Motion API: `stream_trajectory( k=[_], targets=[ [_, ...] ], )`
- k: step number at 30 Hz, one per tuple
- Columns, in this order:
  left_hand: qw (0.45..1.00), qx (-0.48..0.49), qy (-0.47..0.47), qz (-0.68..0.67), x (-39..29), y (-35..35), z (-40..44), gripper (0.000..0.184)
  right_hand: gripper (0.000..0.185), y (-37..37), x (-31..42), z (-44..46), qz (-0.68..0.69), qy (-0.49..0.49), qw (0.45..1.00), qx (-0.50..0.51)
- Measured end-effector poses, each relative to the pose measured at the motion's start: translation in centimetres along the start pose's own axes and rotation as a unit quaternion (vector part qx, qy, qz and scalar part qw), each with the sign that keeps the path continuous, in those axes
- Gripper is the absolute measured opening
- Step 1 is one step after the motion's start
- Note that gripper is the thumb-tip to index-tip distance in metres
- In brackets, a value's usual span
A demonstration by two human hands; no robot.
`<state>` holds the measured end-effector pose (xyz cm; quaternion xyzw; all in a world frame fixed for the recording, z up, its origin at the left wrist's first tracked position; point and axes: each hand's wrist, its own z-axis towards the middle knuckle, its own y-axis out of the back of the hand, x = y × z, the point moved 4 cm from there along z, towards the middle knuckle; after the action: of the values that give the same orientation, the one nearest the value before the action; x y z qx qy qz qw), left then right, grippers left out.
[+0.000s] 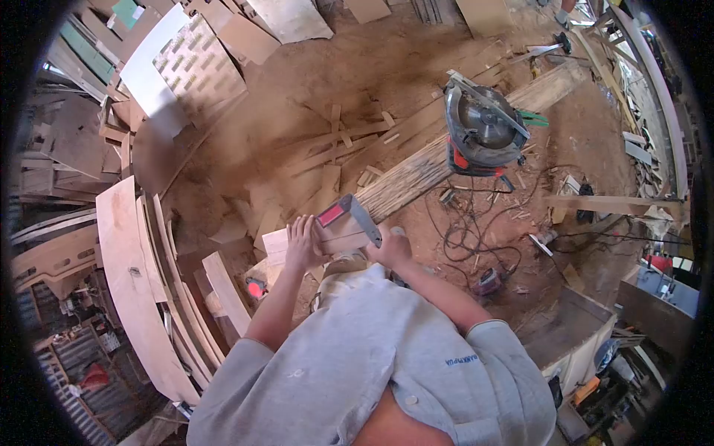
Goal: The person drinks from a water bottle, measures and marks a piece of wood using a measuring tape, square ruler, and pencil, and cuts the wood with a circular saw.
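Wooden box (584,347) stands nearby; left hand (303,241) flat on board (346,244); right hand (392,249) gripping tool (363,221).

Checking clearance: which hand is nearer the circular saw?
Right: the right hand is below and left of the circular saw in view; the left hand sits farther left.

The dusty brown floor (297,82) carries loose wooden strips (337,119) crossed over one another, a tangle of black cable (450,241) with small wood chips (523,215) scattered about it, and a long, rough-grained plank (413,175) on which a circular saw (487,126) rests partway along.
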<state>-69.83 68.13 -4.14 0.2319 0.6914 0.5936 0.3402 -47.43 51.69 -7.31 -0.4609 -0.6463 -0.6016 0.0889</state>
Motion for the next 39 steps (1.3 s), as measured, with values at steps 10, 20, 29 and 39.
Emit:
stream_trajectory(
  k=[10,20,29,39],
  targets=[
    [0.984,0.028,0.148,-0.095,-1.6,-0.2,-2.4,0.122,0.051,-0.3,2.8,1.0,-0.108,-0.032,0.992,-0.055],
    [0.976,-0.050,0.081,-0.195,0.0,-0.2,-1.2,0.116,0.056,-1.1,1.6,0.5,-0.039,-0.081,0.992,-0.086],
    [0.958,-0.149,0.088,-0.230,-0.7,-3.4,5.9,0.057,0.059,-1.0,-0.6,0.8,0.117,-0.098,0.988,-0.019],
    [0.961,-0.166,0.077,-0.207,-1.1,-3.9,6.1,0.044,0.062,1.2,-3.0,0.6,0.091,-0.126,0.987,-0.046]
  ],
)
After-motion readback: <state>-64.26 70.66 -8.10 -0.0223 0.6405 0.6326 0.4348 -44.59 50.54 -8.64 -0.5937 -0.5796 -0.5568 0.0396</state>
